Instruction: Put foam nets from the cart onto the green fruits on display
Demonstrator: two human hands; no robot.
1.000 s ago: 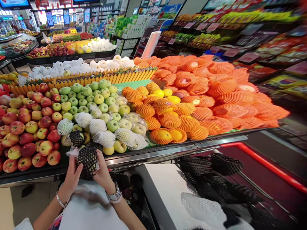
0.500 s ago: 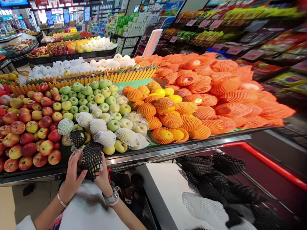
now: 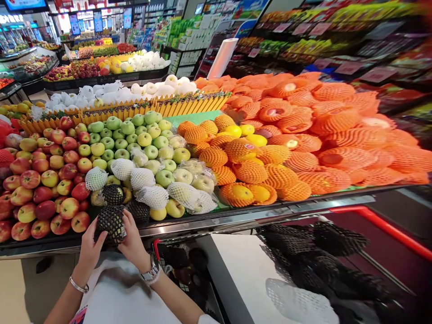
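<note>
Between my two hands is a round fruit in a black foam net [image 3: 110, 222], with yellow-green skin showing through the mesh. My left hand [image 3: 90, 246] grips its left side, fingers curled around the lower edge. My right hand [image 3: 133, 243] is closed on its right side. Just beyond it, another black-netted fruit [image 3: 113, 194] lies among the apples, and an empty-looking black net [image 3: 138, 209] rests to the right. White-netted fruits [image 3: 152, 196] lie close behind. Which kind of fruit I hold, the net hides.
Red apples [image 3: 43, 193] fill the stand's left, green apples [image 3: 127, 127] the middle, orange-netted fruits [image 3: 243, 171] the right. A metal edge [image 3: 202, 226] runs along the front. Below right stand a white box [image 3: 232, 265], black nets [image 3: 317, 256] and a cart's red bar [image 3: 388, 227].
Both hands have moved slightly left with the black-netted fruit and turned it. The black net behind it now shows more. The view has shifted a little, so the stand sits further right.
</note>
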